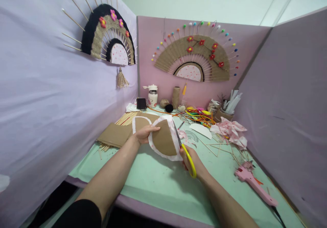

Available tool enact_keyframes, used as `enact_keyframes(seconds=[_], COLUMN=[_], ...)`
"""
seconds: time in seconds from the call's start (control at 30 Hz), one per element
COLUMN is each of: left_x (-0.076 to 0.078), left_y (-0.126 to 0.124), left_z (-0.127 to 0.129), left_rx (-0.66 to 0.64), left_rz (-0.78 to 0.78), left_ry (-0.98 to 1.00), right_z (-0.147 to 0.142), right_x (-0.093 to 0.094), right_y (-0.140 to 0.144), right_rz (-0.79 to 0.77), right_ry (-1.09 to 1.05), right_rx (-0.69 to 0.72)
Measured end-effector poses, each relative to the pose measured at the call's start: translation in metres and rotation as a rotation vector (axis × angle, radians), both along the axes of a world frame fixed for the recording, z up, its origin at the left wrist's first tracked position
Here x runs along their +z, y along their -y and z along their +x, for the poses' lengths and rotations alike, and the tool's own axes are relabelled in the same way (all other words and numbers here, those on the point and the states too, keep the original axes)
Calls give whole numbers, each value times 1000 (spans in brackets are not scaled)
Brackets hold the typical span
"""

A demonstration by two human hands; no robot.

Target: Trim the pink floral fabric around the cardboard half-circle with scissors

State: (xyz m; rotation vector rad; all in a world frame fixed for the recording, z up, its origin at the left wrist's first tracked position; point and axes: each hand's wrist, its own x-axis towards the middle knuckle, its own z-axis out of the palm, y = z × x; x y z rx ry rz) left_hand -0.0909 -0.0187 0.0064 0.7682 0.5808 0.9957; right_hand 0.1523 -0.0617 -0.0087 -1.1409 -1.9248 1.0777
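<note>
Head view: left fingers (150, 130) grip fabric-edged brown cardboard semicircle (163, 141); right fingers (184, 150) grip yellow scissors (187, 154).

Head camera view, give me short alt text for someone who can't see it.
A left hand holds a cardboard half-circle backed with white fabric while the right hand works yellow-handled scissors along its edge, above a green craft table. A pink glue gun lies to the right, and two decorative fans hang on the walls.

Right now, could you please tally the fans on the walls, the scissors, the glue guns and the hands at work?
Fans: 2, one and another
Scissors: 1
Glue gun: 1
Hands: 2, left hand and right hand
Total: 6
</note>
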Motion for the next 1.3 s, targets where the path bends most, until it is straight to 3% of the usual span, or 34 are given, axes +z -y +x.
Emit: enact_keyframes(seconds=[0.4,0.93,1.3], left_x=[1,-3,4], left_y=[0,-2,5], left_z=[0,-1,3], left_rx=[8,-16,-68], left_rz=[-2,8,-1], left_ry=[-3,-23,-63], right_z=[-1,-1,1], right_x=[-2,2,1], right_y=[-1,2,0], right_rz=[-127,40,77], right_ry=[-59,0,24], right_rx=[-21,-14,21])
